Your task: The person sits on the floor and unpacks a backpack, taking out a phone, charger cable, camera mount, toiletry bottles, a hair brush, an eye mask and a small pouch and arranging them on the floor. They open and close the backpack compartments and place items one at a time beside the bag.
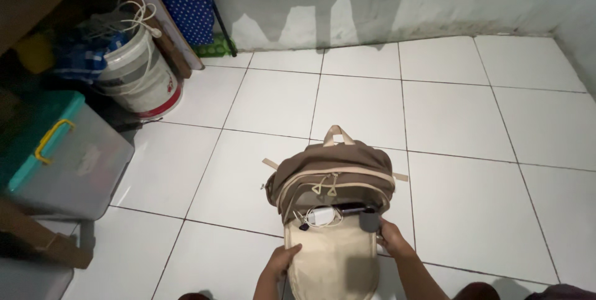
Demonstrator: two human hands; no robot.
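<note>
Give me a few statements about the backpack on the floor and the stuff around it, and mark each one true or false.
1. The brown backpack lies on a white tiled floor. True.
2. The left hand and the right hand are both on the backpack's front pocket. True.
3. A white charger with its cable shows in the open pocket. True.
4. The storage box at the left has a red lid. False: its lid is teal, with a yellow handle.
5. The white bucket stands on top of the backpack. False: it stands on the floor at the upper left, well apart from it.
6. The right hand holds a cup. False: it grips the pocket's edge.
</note>
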